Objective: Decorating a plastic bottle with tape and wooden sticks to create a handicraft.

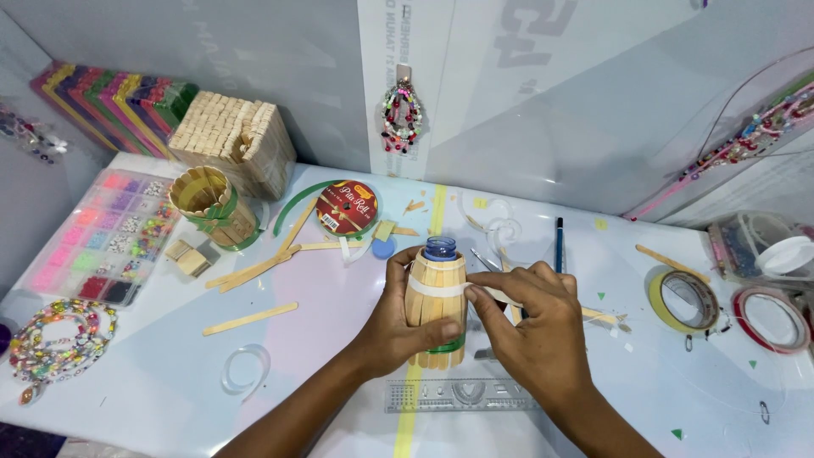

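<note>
My left hand point(392, 326) grips a small bottle covered with wooden craft sticks point(434, 297), held upright over the white table. The bottle's blue neck point(440, 248) pokes out on top, a white tape band runs around the sticks, and a green ribbon shows near its base. My right hand point(530, 326) presses its fingers on that white band at the bottle's right side and pinches the band's end.
A second stick-covered cup point(212, 206) with green ribbon, a block of wooden sticks point(235, 140), a bead organiser box point(106, 237), a ribbon spool point(346, 208), loose sticks point(250, 318), tape rolls point(685, 301), a clear ruler point(462, 395), a pencil point(559, 244) and a bead bracelet point(55, 335) lie around.
</note>
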